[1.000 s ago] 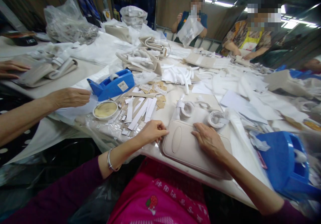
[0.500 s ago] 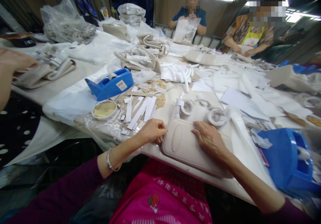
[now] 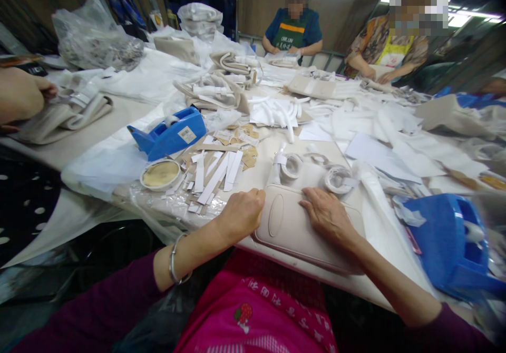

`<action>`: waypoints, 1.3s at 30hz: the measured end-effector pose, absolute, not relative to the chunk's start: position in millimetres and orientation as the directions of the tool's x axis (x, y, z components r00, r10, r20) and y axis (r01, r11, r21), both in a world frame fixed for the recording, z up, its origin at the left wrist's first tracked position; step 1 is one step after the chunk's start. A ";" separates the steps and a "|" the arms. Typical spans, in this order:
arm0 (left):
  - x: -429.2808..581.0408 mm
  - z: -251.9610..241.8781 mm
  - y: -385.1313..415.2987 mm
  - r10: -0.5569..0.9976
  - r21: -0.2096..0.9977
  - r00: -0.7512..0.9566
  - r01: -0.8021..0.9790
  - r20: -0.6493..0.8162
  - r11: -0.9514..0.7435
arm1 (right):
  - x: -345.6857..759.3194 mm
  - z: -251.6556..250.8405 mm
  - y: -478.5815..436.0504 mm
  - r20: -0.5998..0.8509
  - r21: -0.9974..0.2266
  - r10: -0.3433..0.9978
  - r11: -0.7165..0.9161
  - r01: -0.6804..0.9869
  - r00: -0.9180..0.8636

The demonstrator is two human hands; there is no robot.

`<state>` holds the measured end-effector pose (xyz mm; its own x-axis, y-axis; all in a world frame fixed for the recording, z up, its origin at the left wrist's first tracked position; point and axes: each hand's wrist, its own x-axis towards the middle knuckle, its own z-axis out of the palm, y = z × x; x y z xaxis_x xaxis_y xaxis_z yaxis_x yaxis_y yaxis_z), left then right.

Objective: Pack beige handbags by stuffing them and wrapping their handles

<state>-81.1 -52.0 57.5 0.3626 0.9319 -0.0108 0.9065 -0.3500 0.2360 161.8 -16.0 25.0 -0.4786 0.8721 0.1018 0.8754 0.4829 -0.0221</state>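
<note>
A pale pink bag (image 3: 292, 232) with rounded corners and an oval patch lies at the table's front edge. My right hand (image 3: 330, 216) rests on top of it, fingers stretched out and pressing lightly. At the bag's left end is my left hand (image 3: 245, 213), closed in a pinch; what its fingers hold is hidden. Just behind the bag are two wrapped coiled straps, the left coil (image 3: 290, 167) and the right coil (image 3: 338, 179).
Left of the bag lie white paper strips (image 3: 217, 174), a round tin (image 3: 160, 175) and a blue tape dispenser (image 3: 169, 131). Another blue dispenser (image 3: 450, 242) stands at right. Co-workers sit across the table; another person's hand (image 3: 23, 97) reaches in at far left.
My left hand has turned over and risen slightly at the bag's end, still closed. The right hand stays on the bag. Across the table, a co-worker has lowered a clear plastic bag.
</note>
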 end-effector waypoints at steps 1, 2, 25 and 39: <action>-78.6 59.6 -51.7 0.930 0.209 0.367 0.912 -0.032 -0.353 | 161.8 24.7 -16.1 0.104 -0.021 0.873 0.481 0.876 -0.477; -76.3 61.3 -51.2 0.930 0.196 0.364 0.917 -0.054 -0.348 | 161.9 24.4 -16.1 0.107 -0.022 0.874 0.479 0.877 -0.475; -99.8 31.0 -45.1 0.916 0.793 0.348 0.492 0.199 -0.360 | 161.3 26.7 -17.7 0.127 -0.021 0.873 0.476 0.879 -0.470; -120.7 21.9 -33.7 0.930 0.776 0.324 0.536 0.174 -0.332 | 164.4 21.7 -16.1 0.162 -0.001 0.859 0.492 0.870 -0.486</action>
<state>-120.7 -33.7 21.9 0.3241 0.9299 0.1739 0.5357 -0.3319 0.7765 164.4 -16.1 21.7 -0.4856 0.8590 0.1620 0.8704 0.4923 -0.0014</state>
